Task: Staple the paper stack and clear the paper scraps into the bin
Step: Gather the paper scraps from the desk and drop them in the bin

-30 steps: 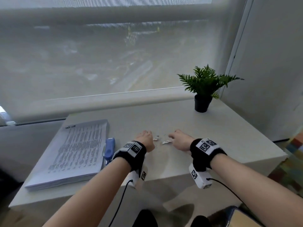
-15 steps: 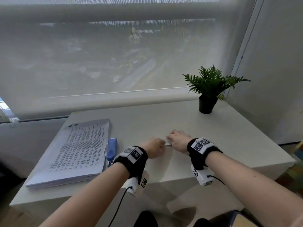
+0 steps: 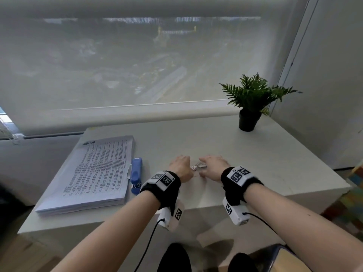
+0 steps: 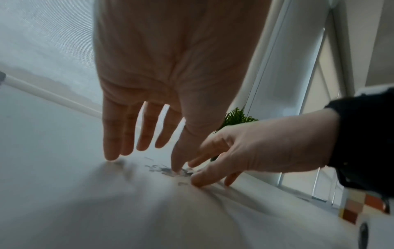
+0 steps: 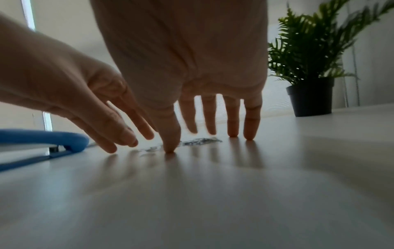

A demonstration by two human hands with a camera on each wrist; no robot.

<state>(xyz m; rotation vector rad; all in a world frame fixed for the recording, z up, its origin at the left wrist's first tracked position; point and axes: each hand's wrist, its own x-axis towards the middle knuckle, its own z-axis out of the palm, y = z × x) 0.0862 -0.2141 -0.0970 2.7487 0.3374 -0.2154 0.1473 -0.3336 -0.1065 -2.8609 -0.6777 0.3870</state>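
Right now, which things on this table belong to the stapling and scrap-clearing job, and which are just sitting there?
Part of the job:
paper stack, lying at the table's left
blue stapler, beside the stack
paper scraps, between both hands
left hand and right hand, fingers straight, around the scraps

Just lying about:
potted plant, far right corner
white table itself
No bin clearly in view.

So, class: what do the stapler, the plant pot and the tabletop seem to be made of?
Stapler: blue plastic shell, smooth moulded curve, probably metal at the base end.
Plant pot: matt black, likely plastic; ceramic cannot be ruled out.
Tabletop: white, smooth, softly reflective, probably laminate or painted board.
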